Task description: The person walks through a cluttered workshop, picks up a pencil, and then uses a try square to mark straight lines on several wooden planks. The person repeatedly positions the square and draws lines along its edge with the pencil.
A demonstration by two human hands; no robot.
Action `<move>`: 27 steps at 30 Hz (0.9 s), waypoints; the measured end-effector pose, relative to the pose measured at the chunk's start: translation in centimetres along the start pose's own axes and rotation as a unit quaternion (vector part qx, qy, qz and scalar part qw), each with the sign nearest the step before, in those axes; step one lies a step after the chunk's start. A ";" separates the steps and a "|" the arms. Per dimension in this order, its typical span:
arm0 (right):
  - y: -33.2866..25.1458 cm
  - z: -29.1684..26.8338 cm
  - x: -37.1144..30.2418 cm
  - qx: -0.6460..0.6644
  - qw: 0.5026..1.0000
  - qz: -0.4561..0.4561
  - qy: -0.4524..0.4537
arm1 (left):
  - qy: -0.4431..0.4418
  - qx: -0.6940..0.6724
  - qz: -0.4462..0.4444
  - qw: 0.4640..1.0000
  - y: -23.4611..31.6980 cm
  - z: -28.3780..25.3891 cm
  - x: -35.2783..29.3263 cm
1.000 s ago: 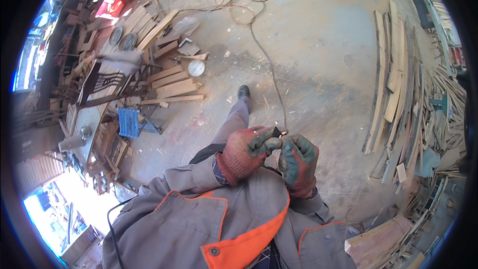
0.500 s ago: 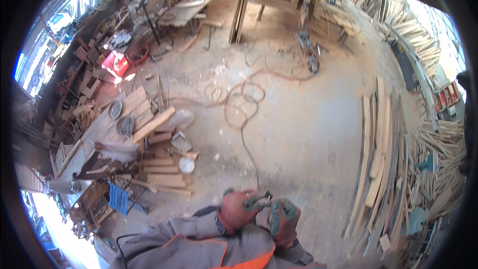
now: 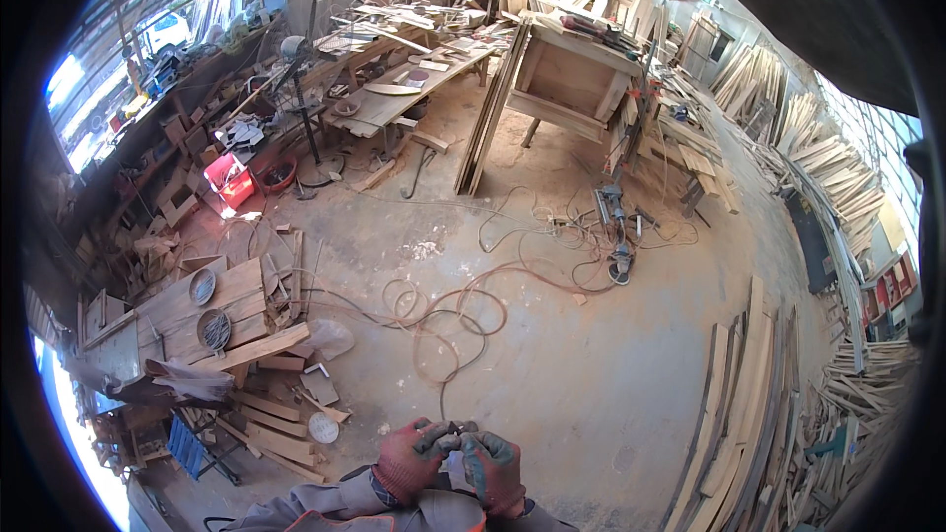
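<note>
Close together at the bottom of the head view, both my hands wear reddish gloves with dark greenish finger coating. My left hand [image 3: 414, 458] is closed, its fingers curled round something small and dark. Beside it my right hand [image 3: 495, 468] is closed too, thumb and fingers pinched. What sits between the fingertips is too small to name. A thin dark hose [image 3: 442, 400] runs from the loops on the floor down to the hands; whether it ends in them is hidden.
Coiled air hoses [image 3: 458, 325] lie on the floor ahead, leading to a grinder [image 3: 619, 266]. Long boards [image 3: 724, 414] are stacked at right. At left stand a low wooden table [image 3: 241, 300] with two bowls and a blue folding stool [image 3: 185, 448]. A wooden cabinet [image 3: 572, 79] stands at the back.
The view has tilted up, so the floor things sit lower and more of the back workshop shows. My hands appear lower and further left, still closed together.
</note>
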State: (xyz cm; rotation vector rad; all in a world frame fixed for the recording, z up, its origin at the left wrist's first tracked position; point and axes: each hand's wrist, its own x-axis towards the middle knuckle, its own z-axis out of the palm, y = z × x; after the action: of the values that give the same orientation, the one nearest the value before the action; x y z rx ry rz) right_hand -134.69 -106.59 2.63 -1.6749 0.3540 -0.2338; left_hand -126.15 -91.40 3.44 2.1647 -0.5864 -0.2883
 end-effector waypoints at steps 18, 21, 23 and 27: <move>-4.6 8.6 37.3 0.130 0.978 0.147 0.066 | 0.033 -0.330 -0.201 0.922 -9.5 -10.8 31.2; -7.6 14.0 43.1 0.082 0.991 0.103 0.021 | -0.005 -0.523 -0.229 0.821 -12.7 -16.7 36.3; -9.3 16.7 46.9 0.043 0.996 0.074 -0.020 | 0.004 -0.618 -0.202 0.760 -15.4 -20.1 39.7; -11.6 23.4 53.7 0.084 0.989 0.106 -0.054 | 0.031 -0.705 -0.186 0.684 -19.5 -27.1 43.3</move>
State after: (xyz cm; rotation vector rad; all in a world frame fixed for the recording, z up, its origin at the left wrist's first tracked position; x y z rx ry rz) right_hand -75.38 -103.16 8.18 -1.4655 0.4158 -0.0127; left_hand -71.99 -84.46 4.54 0.7057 0.1979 -0.6157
